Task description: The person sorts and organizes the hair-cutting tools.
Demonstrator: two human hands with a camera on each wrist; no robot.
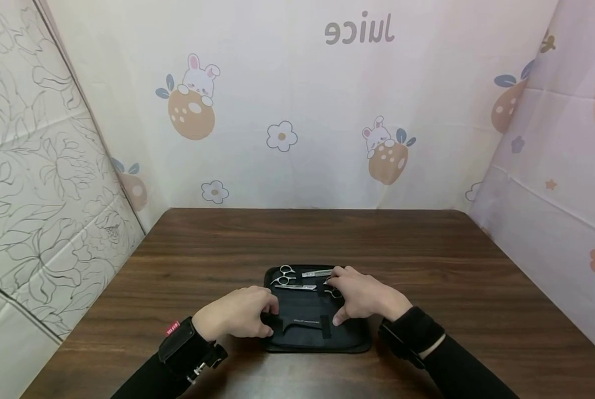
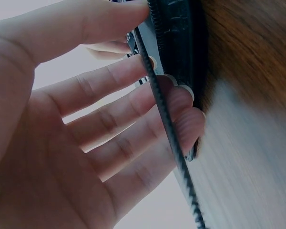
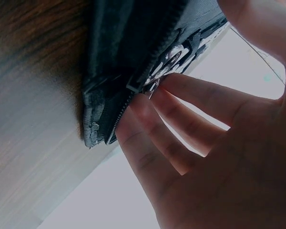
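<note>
A black zip case (image 1: 297, 306) lies opened on the table. Across its upper part lie two pairs of silver scissors (image 1: 297, 287), with some finger rings behind my right hand. A black comb (image 1: 302, 323) sits under straps lower down. My left hand (image 1: 240, 313) is at the case's left edge, fingers relaxed and thumb apart. Across those fingers in the left wrist view runs a thin dark toothed strip (image 2: 169, 126); I cannot tell whether the hand holds it. Over the right side reaches my right hand (image 1: 364, 293), fingers long and loose, fingertips at the zipper (image 3: 118, 117) and scissor rings.
The brown wooden table (image 1: 218, 238) extends around the case on all sides. Behind it hangs a pale printed curtain (image 1: 277, 83), with a flower-patterned sheet (image 1: 43, 183) on the left and more curtain (image 1: 557, 194) on the right.
</note>
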